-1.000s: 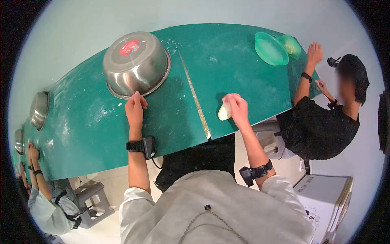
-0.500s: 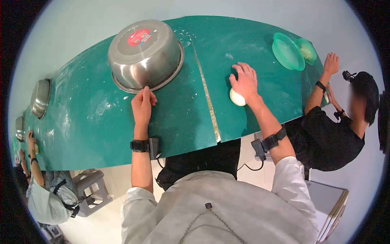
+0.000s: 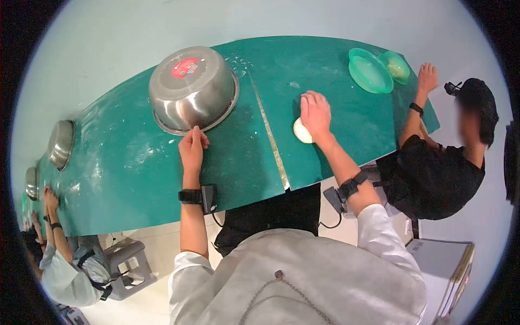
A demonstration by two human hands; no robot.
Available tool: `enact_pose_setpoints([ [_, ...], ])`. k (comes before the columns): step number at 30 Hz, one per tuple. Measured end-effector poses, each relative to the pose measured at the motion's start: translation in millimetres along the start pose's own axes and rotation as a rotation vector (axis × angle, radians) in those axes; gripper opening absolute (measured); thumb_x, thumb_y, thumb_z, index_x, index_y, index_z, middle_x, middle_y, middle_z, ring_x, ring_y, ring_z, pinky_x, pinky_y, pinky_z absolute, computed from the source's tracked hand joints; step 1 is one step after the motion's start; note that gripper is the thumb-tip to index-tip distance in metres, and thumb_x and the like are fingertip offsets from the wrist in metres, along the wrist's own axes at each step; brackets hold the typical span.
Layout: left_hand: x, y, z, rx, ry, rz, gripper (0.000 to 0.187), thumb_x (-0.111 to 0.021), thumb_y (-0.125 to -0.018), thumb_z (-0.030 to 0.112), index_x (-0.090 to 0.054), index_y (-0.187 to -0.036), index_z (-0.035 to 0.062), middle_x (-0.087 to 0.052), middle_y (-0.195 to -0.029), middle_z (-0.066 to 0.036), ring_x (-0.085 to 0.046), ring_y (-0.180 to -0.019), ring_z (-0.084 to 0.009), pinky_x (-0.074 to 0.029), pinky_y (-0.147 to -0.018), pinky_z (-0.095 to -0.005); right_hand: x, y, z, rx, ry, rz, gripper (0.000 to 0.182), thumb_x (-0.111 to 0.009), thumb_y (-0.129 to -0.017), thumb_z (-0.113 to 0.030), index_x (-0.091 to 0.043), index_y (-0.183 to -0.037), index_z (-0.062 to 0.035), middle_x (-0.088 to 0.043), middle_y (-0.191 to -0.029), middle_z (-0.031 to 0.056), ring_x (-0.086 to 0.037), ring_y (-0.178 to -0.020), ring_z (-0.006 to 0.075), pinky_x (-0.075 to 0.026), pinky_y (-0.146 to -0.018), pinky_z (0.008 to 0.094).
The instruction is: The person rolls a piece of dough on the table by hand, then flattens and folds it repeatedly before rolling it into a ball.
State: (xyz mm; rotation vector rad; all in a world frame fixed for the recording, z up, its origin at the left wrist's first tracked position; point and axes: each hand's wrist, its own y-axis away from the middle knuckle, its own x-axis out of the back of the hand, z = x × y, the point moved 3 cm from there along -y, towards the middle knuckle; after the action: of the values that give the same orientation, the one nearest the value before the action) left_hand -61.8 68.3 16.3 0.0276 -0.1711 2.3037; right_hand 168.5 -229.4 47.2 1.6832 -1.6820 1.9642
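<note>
A large steel basin [image 3: 192,103] with a red round label rests upside down on the green tabletop. My left hand [image 3: 193,147] is at its near rim, fingers curled and closed against the edge. To the right, a smooth white ball of dough [image 3: 303,131] lies on the table. My right hand [image 3: 316,114] covers its far right side, with bent fingers pressed together around it; part of the dough is hidden under the palm.
Green plastic bowls [image 3: 370,70] stand at the far right, beside a co-worker in black [image 3: 433,176]. Smaller steel basins [image 3: 61,144] are along the left, near another person's hands [image 3: 51,200]. A pale seam [image 3: 269,132] crosses the flour-dusted table [image 3: 233,173].
My right hand's fingers, spread before, are now drawn together over the dough. My left hand stays at the basin's rim. The whole view has tilted slightly.
</note>
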Motion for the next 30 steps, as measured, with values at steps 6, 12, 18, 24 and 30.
enact_pose_setpoints([
  [6, 0, 1, 0, -0.028, -0.019, -0.033, 0.047, -0.047, -0.104, 0.034, -0.059, -0.071, 0.003, -0.058, -0.064, -0.002, -0.051, -0.058, -0.009, -0.041, -0.055, -0.0249, 44, 47, -33, -0.02, -0.239, -0.346, 0.03, -0.051, -0.097, -0.023, -0.065, -0.115, -0.0027, -0.065, -0.123, 0.0137, -0.059, -0.115, 0.0337, -0.048, -0.097, 0.044],
  [12, -1, 4, 9, -0.025, -0.039, -0.023, 0.046, -0.047, -0.104, 0.032, -0.059, -0.071, 0.0029, -0.057, -0.064, -0.002, -0.05, -0.058, -0.0085, -0.04, -0.055, -0.0253, 83, 83, -53, 0.076, -0.314, -0.324, 0.035, -0.056, -0.094, -0.025, -0.063, -0.123, -0.0066, -0.062, -0.128, 0.0146, -0.054, -0.122, 0.0365, -0.04, -0.104, 0.0483],
  [18, -1, 0, 1, -0.026, -0.017, -0.045, 0.045, -0.048, -0.104, 0.031, -0.059, -0.072, 0.0028, -0.058, -0.064, -0.002, -0.05, -0.058, -0.0086, -0.04, -0.055, -0.0252, 77, 81, -72, 0.094, -0.053, -0.409, 0.059, -0.062, -0.09, -0.039, -0.051, -0.138, -0.007, -0.041, -0.149, 0.0181, -0.033, -0.14, 0.0401, -0.024, -0.112, 0.0617],
  [24, -3, 2, 7, 0.044, -0.027, -0.026, 0.044, -0.048, -0.104, 0.03, -0.059, -0.072, 0.0023, -0.058, -0.064, -0.002, -0.051, -0.058, -0.0088, -0.041, -0.055, -0.0253, 41, 51, -78, 0.067, 0.055, -0.283, 0.068, -0.061, -0.089, -0.044, -0.046, -0.142, -0.0057, -0.034, -0.153, 0.0211, -0.028, -0.143, 0.0416, -0.02, -0.113, 0.0623],
  [30, -5, 0, 8, 0.025, -0.021, -0.043, 0.044, -0.048, -0.104, 0.029, -0.059, -0.072, 0.002, -0.058, -0.063, -0.003, -0.051, -0.058, -0.0092, -0.041, -0.056, -0.0254, -1, 16, -65, -0.018, 0.019, -0.223, 0.064, -0.06, -0.089, -0.04, -0.047, -0.14, -0.0052, -0.04, -0.15, 0.0193, -0.034, -0.14, 0.0385, -0.027, -0.113, 0.0546],
])
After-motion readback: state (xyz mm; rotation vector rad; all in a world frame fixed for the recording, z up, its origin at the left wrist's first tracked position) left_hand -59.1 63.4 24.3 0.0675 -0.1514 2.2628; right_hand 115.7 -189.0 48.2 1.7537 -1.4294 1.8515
